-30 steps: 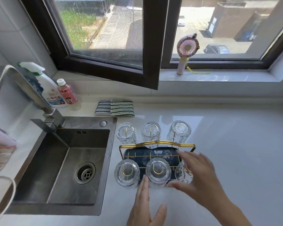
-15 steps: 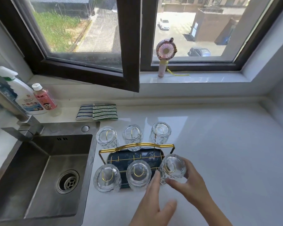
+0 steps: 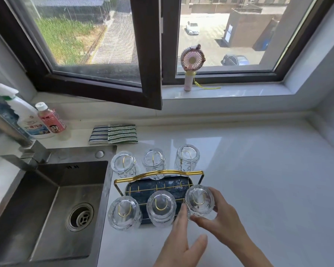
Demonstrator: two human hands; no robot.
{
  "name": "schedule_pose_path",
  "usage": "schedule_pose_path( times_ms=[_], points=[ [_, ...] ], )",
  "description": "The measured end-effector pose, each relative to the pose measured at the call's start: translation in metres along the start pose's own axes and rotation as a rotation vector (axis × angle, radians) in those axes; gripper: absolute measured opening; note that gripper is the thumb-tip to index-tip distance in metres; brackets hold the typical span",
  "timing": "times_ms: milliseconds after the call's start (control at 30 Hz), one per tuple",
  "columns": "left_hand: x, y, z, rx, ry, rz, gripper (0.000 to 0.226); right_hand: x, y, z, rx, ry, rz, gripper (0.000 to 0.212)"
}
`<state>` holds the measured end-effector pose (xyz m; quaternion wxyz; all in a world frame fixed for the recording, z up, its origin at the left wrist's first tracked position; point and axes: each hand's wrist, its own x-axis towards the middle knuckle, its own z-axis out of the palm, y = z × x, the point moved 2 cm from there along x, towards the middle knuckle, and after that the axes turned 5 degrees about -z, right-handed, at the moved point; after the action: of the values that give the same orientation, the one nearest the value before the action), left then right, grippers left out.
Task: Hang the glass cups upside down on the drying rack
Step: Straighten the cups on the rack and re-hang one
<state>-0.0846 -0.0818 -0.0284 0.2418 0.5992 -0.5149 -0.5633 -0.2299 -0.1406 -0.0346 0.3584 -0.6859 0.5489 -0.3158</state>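
A gold wire drying rack [image 3: 158, 173] on a dark blue tray [image 3: 162, 185] stands on the white counter beside the sink. Several ribbed glass cups hang upside down on its pegs, three in the back row [image 3: 153, 163] and two at the front left [image 3: 124, 212]. My right hand [image 3: 223, 221] grips the front right glass cup [image 3: 200, 202], thumb and fingers around its sides as it sits on its peg. My left hand [image 3: 181, 241] is open, its fingertips resting between that cup and the front middle cup [image 3: 161, 210].
A steel sink [image 3: 52, 205] with a faucet [image 3: 17, 139] lies to the left. A spray bottle [image 3: 25, 116], a pink bottle [image 3: 50, 120] and folded striped cloths [image 3: 114, 133] sit behind it. An open window sash [image 3: 143, 79] juts over the counter. A pink hand fan [image 3: 192, 66] stands on the sill.
The view has swung right and up. My right hand has shifted from covering the front right cup to gripping its sides, exposing its base. My left hand has moved up beside it.
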Motion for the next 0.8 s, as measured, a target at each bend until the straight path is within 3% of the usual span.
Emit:
schedule_pose_path(
  times_ms=[367,500,567,667,733,800],
  points=[
    [-0.003,0.004,-0.002,-0.016,-0.026,-0.048,0.094,0.000,-0.002,0.000,0.012,-0.023,0.001,0.068],
    [-0.014,0.010,-0.009,-0.028,-0.074,-0.078,0.094,-0.004,0.003,0.000,-0.053,-0.059,0.032,0.089],
    [-0.034,0.007,-0.026,-0.040,-0.139,-0.071,0.080,-0.008,0.010,-0.007,-0.119,-0.066,0.031,0.094],
    [-0.054,0.021,-0.071,-0.037,-0.302,0.006,0.036,-0.002,0.018,-0.029,-0.047,0.007,0.069,0.062],
    [-0.038,0.045,-0.111,-0.022,-0.193,0.115,0.021,0.014,0.019,-0.047,-0.032,0.084,0.105,0.041],
    [-0.021,0.060,-0.161,-0.135,0.101,0.194,0.020,0.035,0.006,-0.060,-0.024,0.140,0.060,0.045]
  ],
)
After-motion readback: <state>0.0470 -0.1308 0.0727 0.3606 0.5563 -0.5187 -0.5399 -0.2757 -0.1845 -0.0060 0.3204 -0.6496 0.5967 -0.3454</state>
